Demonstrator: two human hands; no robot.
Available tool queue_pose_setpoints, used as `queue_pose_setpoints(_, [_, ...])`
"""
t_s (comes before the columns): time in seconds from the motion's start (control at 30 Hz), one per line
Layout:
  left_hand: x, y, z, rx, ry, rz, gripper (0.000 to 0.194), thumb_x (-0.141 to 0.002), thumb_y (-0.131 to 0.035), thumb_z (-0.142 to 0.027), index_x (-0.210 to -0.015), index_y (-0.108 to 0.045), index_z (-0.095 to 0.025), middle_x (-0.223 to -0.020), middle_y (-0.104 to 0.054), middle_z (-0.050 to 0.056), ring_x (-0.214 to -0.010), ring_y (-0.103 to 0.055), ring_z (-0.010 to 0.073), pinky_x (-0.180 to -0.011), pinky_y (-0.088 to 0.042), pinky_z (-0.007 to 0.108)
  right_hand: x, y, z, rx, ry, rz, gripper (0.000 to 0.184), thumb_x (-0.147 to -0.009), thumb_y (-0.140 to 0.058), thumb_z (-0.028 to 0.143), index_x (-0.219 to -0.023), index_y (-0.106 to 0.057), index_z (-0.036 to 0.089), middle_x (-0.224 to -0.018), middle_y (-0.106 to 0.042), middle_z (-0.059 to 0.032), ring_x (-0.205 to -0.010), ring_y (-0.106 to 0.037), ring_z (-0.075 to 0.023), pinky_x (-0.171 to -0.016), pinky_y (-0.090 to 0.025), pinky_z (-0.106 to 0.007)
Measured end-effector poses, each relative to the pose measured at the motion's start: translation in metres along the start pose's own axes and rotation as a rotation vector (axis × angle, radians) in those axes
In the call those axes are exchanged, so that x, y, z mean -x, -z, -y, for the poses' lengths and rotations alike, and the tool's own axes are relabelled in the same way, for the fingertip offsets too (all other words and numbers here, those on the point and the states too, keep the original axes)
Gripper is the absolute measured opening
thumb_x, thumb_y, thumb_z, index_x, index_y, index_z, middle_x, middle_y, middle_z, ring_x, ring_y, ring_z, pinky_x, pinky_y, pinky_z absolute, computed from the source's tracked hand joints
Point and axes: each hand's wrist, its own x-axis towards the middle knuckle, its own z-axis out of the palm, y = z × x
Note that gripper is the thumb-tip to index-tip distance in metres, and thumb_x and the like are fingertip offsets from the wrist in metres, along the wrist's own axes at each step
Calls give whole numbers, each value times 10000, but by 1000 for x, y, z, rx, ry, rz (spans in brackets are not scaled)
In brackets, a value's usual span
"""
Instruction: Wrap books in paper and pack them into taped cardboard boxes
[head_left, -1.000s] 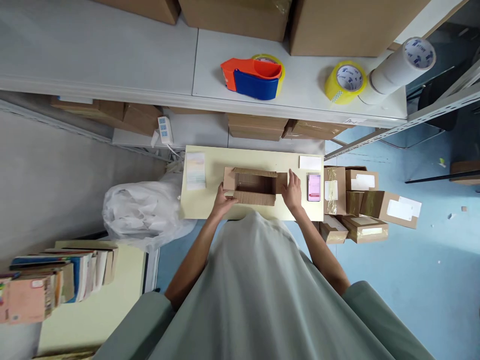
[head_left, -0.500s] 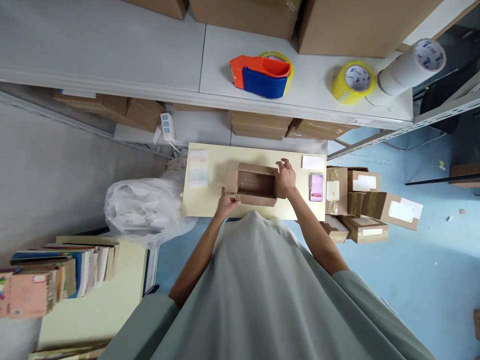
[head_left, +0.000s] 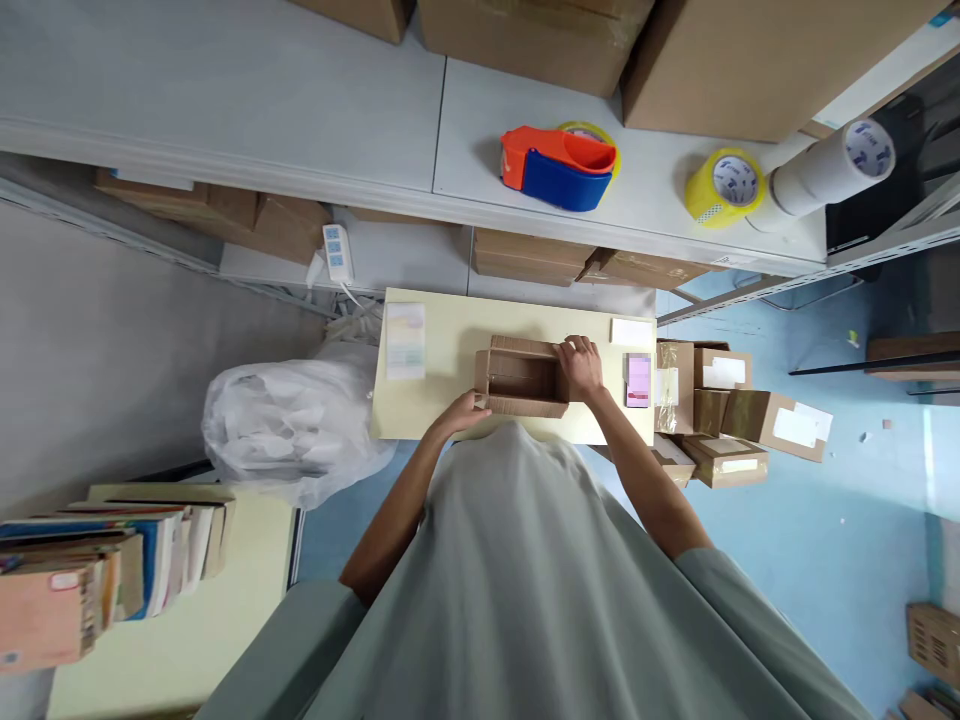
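Note:
A small cardboard box [head_left: 523, 408] stands on the pale yellow table [head_left: 442, 340], its top open and its inside bare. My left hand [head_left: 461, 412] pinches the near left corner of the box. On the other end, my right hand [head_left: 581, 368] has its fingers curled over the right edge. To the right of that hand lie a phone with a pink screen [head_left: 638, 381] and a white label pad or card [head_left: 631, 331]. A printed paper sheet [head_left: 405, 341] lies at the table's left side.
Above the table runs a grey shelf [head_left: 300, 150] with an orange and blue tape dispenser [head_left: 559, 170], a yellow tape roll [head_left: 725, 187] and white rolls [head_left: 832, 170]. Taped boxes [head_left: 724, 460] are piled at right. A white plastic bag [head_left: 292, 430] and stacked books [head_left: 150, 560] are at left.
The box's end flaps have been drawn in and its walls now stand more upright. My left hand has shifted slightly along the near left corner. The view has tilted a little.

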Motion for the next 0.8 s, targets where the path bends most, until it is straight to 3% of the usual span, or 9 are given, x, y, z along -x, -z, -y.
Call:
queue_pose_setpoints(0.07, [-1,20,5,-65,21,-47,451,-702,-838,-259,-1143,-752,-219,-1096,-819,134,-1099,-775,369,-1009,-609,488,5,8,6,4,-12,-34,400,-1180,-466,376,-1254,-812,189,-1427,-728,-203,-1358,-599,-360,-1186,-455,-563])
queue_pose_setpoints(0.17, [-12,66,14,-126,56,-166,528,-753,-771,-230,-1276,-716,-186,-1270,-772,203,-1280,-713,419,-1166,-520,538,17,22,19,-4,-14,-105,377,-1168,-483,362,-1298,-807,218,-1482,-701,-194,-1442,-557,-373,-1201,-449,-589])
queue_pose_setpoints(0.27, [-36,115,19,-275,95,-411,553,-816,-718,-239,-1359,-672,-146,-1342,-733,229,-1391,-642,432,-1246,-453,541,33,36,34,8,-12,-181,370,-1163,-488,357,-1284,-811,225,-1490,-696,-193,-1470,-546,-376,-1192,-465,-592])
queue_pose_setpoints(0.37, [-63,145,19,-428,128,-521,546,-870,-682,-251,-1386,-638,-77,-1369,-704,280,-1425,-600,448,-1245,-446,544,51,46,47,46,-38,-261,366,-1163,-491,372,-1201,-825,229,-1448,-720,-183,-1436,-582,-363,-1161,-499,-566])
queue_pose_setpoints(0.47, [-82,149,17,-503,141,-527,590,-896,-721,-337,-1379,-612,-15,-1415,-647,351,-1469,-534,500,-1254,-409,588,68,51,56,67,-87,-328,367,-1163,-504,405,-1140,-833,244,-1398,-747,-164,-1391,-617,-353,-1141,-523,-558])
queue_pose_setpoints(0.63, [-93,131,13,-676,116,-532,891,-842,-816,-488,-1406,-503,126,-1534,-457,504,-1471,-459,601,-1213,-399,634,96,54,63,13,-182,-370,371,-1152,-520,438,-1137,-843,258,-1352,-764,-164,-1346,-640,-359,-1146,-529,-594])
queue_pose_setpoints(0.8, [-103,131,6,-632,92,-519,731,-794,-818,-454,-1280,-599,46,-1418,-557,460,-1401,-514,601,-1130,-466,622,116,54,67,-8,-214,-398,351,-1149,-527,444,-1145,-835,277,-1302,-784,-148,-1301,-671,-359,-1132,-541,-610])
